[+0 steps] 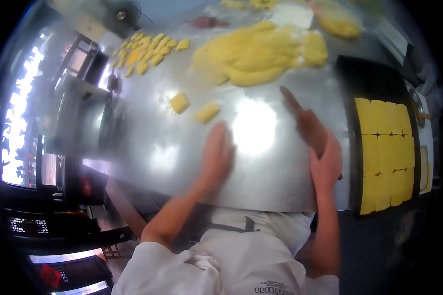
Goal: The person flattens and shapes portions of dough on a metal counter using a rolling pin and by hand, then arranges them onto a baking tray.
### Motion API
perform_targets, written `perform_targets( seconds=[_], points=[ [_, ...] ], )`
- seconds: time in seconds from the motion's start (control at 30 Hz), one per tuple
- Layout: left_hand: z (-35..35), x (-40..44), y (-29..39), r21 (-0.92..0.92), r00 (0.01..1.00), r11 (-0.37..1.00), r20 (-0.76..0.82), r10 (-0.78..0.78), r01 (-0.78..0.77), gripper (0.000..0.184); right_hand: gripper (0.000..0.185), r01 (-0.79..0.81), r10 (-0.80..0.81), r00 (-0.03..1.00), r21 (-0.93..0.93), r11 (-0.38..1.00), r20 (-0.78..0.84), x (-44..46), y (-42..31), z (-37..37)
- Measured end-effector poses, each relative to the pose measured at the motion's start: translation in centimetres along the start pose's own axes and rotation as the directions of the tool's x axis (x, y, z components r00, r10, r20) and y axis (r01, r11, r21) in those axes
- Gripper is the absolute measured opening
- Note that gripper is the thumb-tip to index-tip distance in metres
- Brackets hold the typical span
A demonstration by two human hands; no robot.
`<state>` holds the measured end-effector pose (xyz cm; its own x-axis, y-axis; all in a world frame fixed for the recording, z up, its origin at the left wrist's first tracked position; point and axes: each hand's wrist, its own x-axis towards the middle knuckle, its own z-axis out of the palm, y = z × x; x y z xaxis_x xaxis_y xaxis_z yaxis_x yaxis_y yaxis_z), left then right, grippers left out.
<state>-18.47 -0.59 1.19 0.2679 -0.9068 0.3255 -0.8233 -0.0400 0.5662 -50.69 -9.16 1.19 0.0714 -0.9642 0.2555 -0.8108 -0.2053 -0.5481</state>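
Note:
My right hand (pixel 328 160) is wrapped round a reddish-brown rolling pin (pixel 311 129), whose thin handle points up and to the left over the metal table (pixel 280 182). Over the table's middle, my left hand (pixel 218 151) is somewhat blurred, its fingers stretched forward with nothing seen in them. Just beyond its fingertips lies a small piece of yellow dough (pixel 207 112). A second dough piece (pixel 179 103) sits a little farther left. Whether the left fingers touch the tabletop is hard to tell.
A large mass of yellow dough (pixel 256 56) lies at the back. Several small cut pieces (pixel 155 49) are grouped at back left. Another rolling pin (pixel 206 22) lies behind. On the right, a dark tray (pixel 355 162) carries rows of flat yellow sheets (pixel 386 147).

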Motion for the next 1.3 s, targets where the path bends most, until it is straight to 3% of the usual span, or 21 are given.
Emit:
perform_targets(
  seconds=[0.07,0.1,0.17,0.23,0.27,0.37,0.47,0.57,0.63,0.7,0.8,0.93,1.03,1.13,1.23,1.27,1.3],
  points=[
    [-2.3,4.1,-3.2,0.087,0.990,0.996,-0.141,0.003,0.009,0.041,0.077,0.030,-0.030,1.000,-0.010,1.000,-0.006,-0.6,0.5,-0.3],
    [-2.9,5.8,-4.9,0.104,0.986,0.990,-0.148,-0.074,0.090,0.039,0.077,0.041,-0.041,0.999,-0.021,0.999,-0.008,-1.0,0.7,-0.3],
    [-3.1,8.8,-9.8,0.221,0.999,0.975,-0.035,-0.022,0.030,0.037,0.078,0.053,-0.054,0.998,-0.069,0.996,-0.021,-1.5,0.6,-0.4],
    [-2.5,10.9,-13.0,0.212,0.994,0.976,0.106,0.028,-0.050,0.034,0.077,0.013,-0.014,1.000,-0.090,0.996,-0.012,-1.5,0.1,-0.4],
    [-2.1,11.2,-14.1,0.204,0.981,0.974,0.183,0.056,-0.094,0.033,0.077,-0.014,0.013,1.000,-0.098,0.995,-0.008,-1.6,0.0,-0.4],
    [-1.0,10.8,-11.7,0.112,0.995,0.994,0.096,-0.002,-0.008,0.023,0.077,0.034,-0.040,0.998,-0.121,0.992,-0.044,-1.7,0.3,-0.2],
    [-1.5,10.5,-9.6,-0.005,0.971,0.983,0.159,-0.178,0.181,0.017,0.076,0.023,-0.028,0.999,-0.122,0.992,-0.037,-1.7,0.4,-0.2],
    [-1.2,10.4,-10.0,-0.104,0.979,0.981,0.144,-0.148,0.163,0.020,0.075,-0.004,-0.002,0.999,-0.138,0.990,-0.047,-1.6,0.5,0.0],
    [-1.9,11.3,-7.9,-0.010,0.996,0.997,-0.036,0.078,-0.078,0.023,0.075,-0.015,0.008,0.999,-0.148,0.989,-0.042,-1.4,0.3,-0.2],
    [-1.4,12.3,-7.4,0.143,0.920,0.935,-0.184,0.348,-0.325,0.023,0.074,-0.015,0.009,0.999,-0.149,0.989,-0.046,-1.4,0.0,-0.2],
    [1.3,12.3,-8.9,0.316,0.922,0.889,-0.095,0.376,-0.330,0.024,0.074,0.001,-0.007,0.999,-0.142,0.990,-0.047,-1.6,0.0,-0.4],
    [1.0,10.3,-7.1,0.161,0.985,0.972,-0.001,0.174,-0.172,0.029,0.074,-0.008,0.000,0.999,-0.137,0.991,-0.054,-1.8,0.3,-0.5],
    [0.4,6.1,-3.7,0.112,0.989,0.985,0.077,0.126,-0.134,0.034,0.074,-0.001,-0.005,0.999,-0.124,0.992,-0.053,-1.7,0.2,-0.3],
    [-1.4,1.7,-1.1,0.095,0.966,0.973,0.176,0.192,-0.211,0.037,0.074,0.012,-0.020,0.997,-0.121,0.993,-0.071,-1.9,0.8,-0.1],
    [-3.6,0.7,0.4,-0.072,0.976,0.996,0.214,-0.039,0.056,0.036,0.074,0.008,-0.019,0.997,-0.145,0.989,-0.078,-1.8,0.8,-0.1],
    [-4.8,1.8,1.3,-0.069,0.953,0.963,0.181,-0.243,0.259,0.036,0.074,-0.002,-0.008,0.997,-0.141,0.990,-0.074,-1.9,0.8,-0.1],
    [-5.4,3.1,0.4,-0.038,0.998,0.998,0.040,-0.044,0.046,0.035,0.074,-0.009,-0.001,0.997,-0.138,0.990,-0.072,-1.8,0.8,-0.1]
  ],
)
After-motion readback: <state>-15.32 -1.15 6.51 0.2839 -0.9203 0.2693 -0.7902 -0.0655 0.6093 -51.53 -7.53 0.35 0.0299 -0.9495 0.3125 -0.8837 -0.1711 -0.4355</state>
